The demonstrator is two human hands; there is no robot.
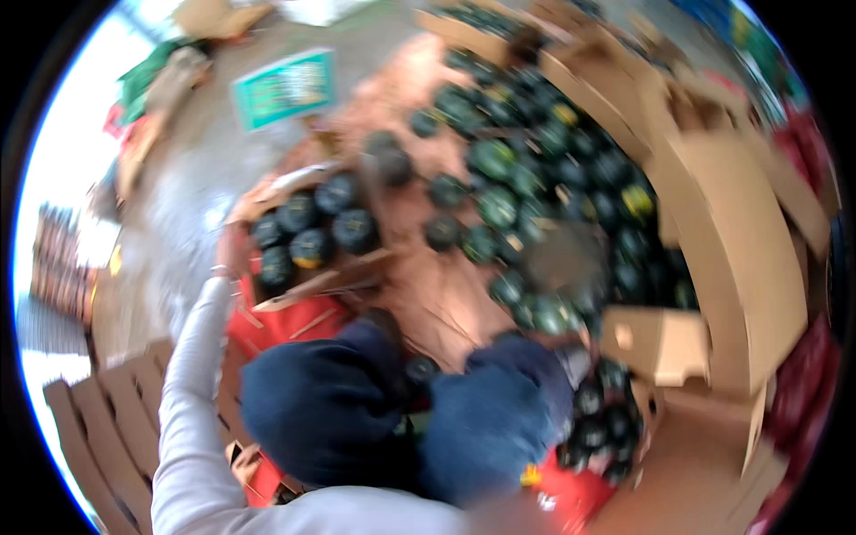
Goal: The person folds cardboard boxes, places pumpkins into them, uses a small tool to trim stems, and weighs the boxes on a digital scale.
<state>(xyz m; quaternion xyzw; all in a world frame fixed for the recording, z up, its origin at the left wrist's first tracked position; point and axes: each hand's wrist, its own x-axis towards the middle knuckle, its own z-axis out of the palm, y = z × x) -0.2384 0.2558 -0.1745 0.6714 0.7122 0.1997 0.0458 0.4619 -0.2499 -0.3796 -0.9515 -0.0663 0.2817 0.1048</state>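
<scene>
My left hand (232, 249) is at the left wall of a shallow cardboard box (334, 278), and its fingers appear closed over that side. Dark green round squashes (311, 248) sit in rows inside the box, one with an orange-yellow patch. Low at the picture's bottom edge, my right hand (513, 511) is a skin-coloured blur near my right knee. Motion smears its fingers, so what it holds, if anything, cannot be made out. The box stands just beyond my left knee, beside a red surface (294, 326).
A large heap of green squashes (535, 169) lies on a brownish sheet (428, 294) ahead. Opened cartons (731, 232) line the right. More squashes (593, 419) sit beside my right leg. A teal sign (285, 89) stands beyond the box; flattened cardboard (116, 419) lies left.
</scene>
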